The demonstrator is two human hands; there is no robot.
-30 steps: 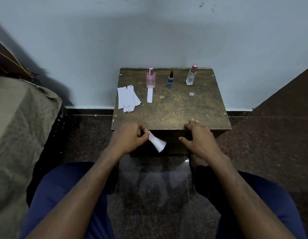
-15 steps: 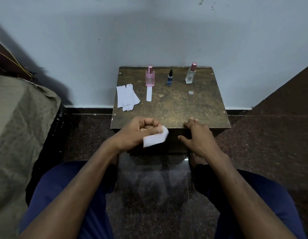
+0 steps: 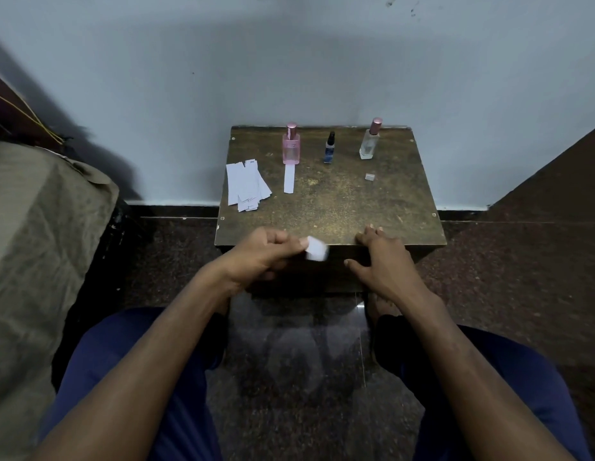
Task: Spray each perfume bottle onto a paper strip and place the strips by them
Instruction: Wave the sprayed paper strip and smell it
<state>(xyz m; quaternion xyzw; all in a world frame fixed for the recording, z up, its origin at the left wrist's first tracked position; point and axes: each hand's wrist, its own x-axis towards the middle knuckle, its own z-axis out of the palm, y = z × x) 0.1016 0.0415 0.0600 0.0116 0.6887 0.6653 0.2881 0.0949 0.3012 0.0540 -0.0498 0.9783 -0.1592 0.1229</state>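
Observation:
Three perfume bottles stand in a row at the back of a small worn table: a pink bottle, a small dark blue bottle and a clear bottle with a pink cap. One white strip lies in front of the pink bottle. A loose pile of paper strips lies at the table's left edge. My left hand pinches a white paper strip, blurred, just over the table's near edge. My right hand rests with straight fingers on the near edge.
A tiny clear cap lies in front of the clear bottle. A pale wall rises right behind the table. A cloth-covered bulk stands at the left. My knees in blue trousers flank a dark polished floor.
My left hand has moved right and slightly up with the strip, which turned from hanging below the table edge to level with it. My right hand has stayed put.

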